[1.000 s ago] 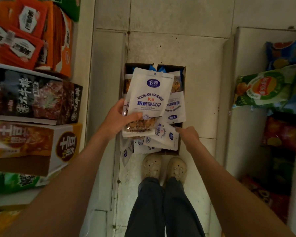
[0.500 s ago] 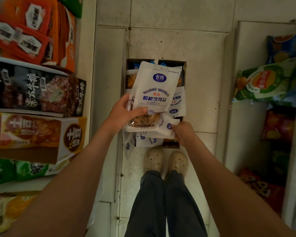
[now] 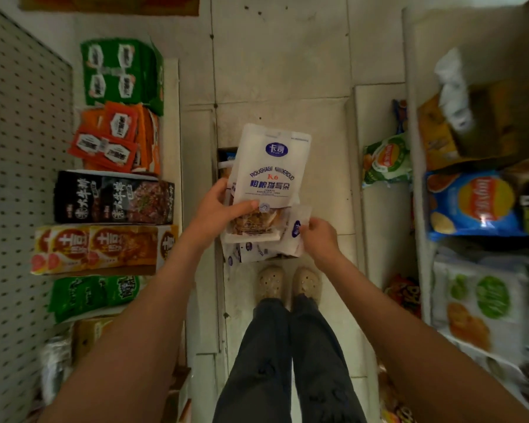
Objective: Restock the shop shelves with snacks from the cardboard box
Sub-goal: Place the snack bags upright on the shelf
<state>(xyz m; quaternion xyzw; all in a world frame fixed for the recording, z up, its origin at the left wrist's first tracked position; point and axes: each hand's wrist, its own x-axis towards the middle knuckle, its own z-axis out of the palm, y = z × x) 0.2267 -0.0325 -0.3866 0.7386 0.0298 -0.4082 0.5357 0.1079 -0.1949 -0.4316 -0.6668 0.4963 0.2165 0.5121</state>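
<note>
Two hands are working over the aisle floor: my left hand (image 3: 217,213) is gripping a stack of white snack pouches (image 3: 269,178), thumb pressing across the front, while my right hand (image 3: 319,238) is pinching the edge of another white pouch (image 3: 298,222) just beside it. The cardboard box (image 3: 221,154) is lying beneath, mostly hidden; loose pouches (image 3: 251,250) appear to be hanging over its near edge. Boxed snacks (image 3: 113,196) are lining the shelf on my left.

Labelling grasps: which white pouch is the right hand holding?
The small pouch sticking out lower right beneath the large pouch. The right hand pinches its edge; the left hand grips the large one.
</note>
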